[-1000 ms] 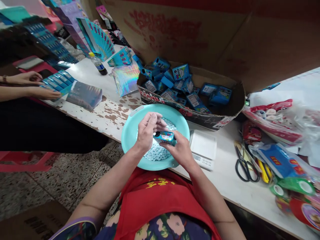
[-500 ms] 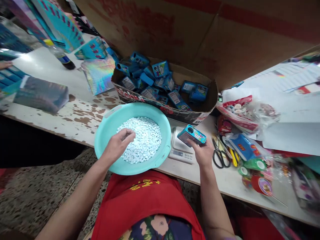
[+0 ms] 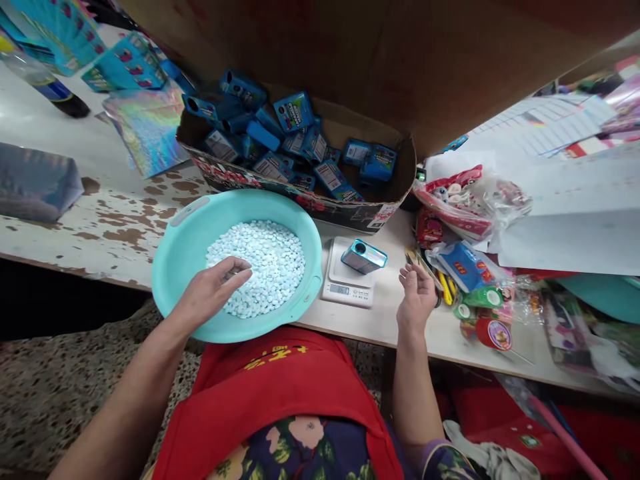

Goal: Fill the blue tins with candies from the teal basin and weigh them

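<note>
A turquoise basin holds a heap of small pale blue pieces. Over the heap is my left hand, its thumb and fingers curled toward each other; whether anything is between them is too small to tell. One small blue box, with a dark round hole in its end, rests on the white scale, whose display is lit. Right of the scale is my right hand, palm up with loosely bent fingers, apart from the box and holding nothing visible.
A cardboard carton of blue boxes stands behind the basin. Scissors, a yellow cutter, tape rolls and plastic bags lie at right. At left are a bottle, a holographic sheet and a grey bag.
My right hand has let go of the blue box, which now stands on the scale, and has moved off to the right. My left hand stays over the basin. The view has shifted.
</note>
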Tool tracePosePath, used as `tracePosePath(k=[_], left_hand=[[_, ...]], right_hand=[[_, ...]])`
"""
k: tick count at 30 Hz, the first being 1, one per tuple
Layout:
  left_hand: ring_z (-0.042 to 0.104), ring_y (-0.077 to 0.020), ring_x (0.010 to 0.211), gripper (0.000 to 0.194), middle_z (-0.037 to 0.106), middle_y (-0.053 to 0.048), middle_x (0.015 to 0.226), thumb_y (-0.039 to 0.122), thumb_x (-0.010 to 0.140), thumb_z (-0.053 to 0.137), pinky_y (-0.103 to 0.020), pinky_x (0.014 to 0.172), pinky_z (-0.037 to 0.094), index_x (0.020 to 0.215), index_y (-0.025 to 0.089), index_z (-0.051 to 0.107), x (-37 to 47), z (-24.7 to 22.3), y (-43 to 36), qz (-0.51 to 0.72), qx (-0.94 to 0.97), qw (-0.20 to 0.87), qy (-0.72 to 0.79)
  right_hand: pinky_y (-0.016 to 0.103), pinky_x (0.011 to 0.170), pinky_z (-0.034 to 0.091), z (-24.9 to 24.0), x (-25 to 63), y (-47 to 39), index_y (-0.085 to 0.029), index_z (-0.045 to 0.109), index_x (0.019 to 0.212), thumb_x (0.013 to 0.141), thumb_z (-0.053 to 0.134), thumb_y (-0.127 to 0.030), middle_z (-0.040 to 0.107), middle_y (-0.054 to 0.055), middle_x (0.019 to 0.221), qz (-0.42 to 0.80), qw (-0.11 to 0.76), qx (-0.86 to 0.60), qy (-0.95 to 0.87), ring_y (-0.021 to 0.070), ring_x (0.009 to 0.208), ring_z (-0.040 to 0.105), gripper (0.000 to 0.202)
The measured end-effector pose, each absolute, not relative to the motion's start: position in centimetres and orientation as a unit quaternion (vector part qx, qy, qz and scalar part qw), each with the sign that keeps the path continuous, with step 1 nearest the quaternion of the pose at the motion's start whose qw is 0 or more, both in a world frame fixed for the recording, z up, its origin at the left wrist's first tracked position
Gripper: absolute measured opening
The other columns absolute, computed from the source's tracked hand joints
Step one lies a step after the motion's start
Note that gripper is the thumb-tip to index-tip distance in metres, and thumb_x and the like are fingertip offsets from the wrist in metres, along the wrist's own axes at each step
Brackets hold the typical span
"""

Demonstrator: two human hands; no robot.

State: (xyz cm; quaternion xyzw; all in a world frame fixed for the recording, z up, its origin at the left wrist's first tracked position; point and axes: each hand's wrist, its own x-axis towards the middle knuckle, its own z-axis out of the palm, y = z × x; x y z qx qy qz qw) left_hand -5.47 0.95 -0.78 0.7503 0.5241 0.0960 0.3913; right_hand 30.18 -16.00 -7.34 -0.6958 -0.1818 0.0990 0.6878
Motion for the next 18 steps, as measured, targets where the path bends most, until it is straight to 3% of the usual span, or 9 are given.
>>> tracePosePath(k=[7, 14, 18], left_hand=[[0.063, -0.0207, 0.089, 0.037, 0.069, -0.001, 0.101, 0.054, 0.088, 0.046, -0.027, 0.078, 0.043, 0.103, 0.024, 0.062, -4.6, -0.4, 0.4, 0.065, 0.79, 0.33, 0.512], [0.064, -0.0193, 0.087, 0.037, 0.07, -0.001, 0.101, 0.052, 0.09, 0.043, -0.027, 0.078, 0.045, 0.102, 0.024, 0.062, -4.7, -0.3, -0.2, 0.069, 0.811, 0.306, 0.494], [0.064, -0.0215, 0.099, 0.038, 0.068, -0.004, 0.112, 0.049, 0.093, 0.04, -0.029, 0.084, 0.045, 0.11, 0.022, 0.061, -5.1, -1.0, -0.2, 0.056, 0.829, 0.292, 0.474]], right_hand=[[0.046, 0.093, 0.052, -8.7, 30.5, -18.0, -0.016, 0.065, 0.098, 0.067, 0.08, -0.042, 0.07, 0.007, 0.094, 0.089, 0.692, -0.704, -0.131, 0.0193, 0.09, 0.067, 0.043], [0.048, 0.095, 0.051, -8.8, 29.7, -17.4, -0.017, 0.065, 0.098, 0.068, 0.079, -0.042, 0.069, 0.007, 0.094, 0.112, 0.68, -0.707, -0.156, 0.0197, 0.09, 0.067, 0.041], [0.048, 0.095, 0.05, -8.9, 29.1, -16.9, -0.016, 0.065, 0.099, 0.069, 0.078, -0.042, 0.069, 0.007, 0.095, 0.131, 0.671, -0.709, -0.174, 0.0196, 0.09, 0.067, 0.041]])
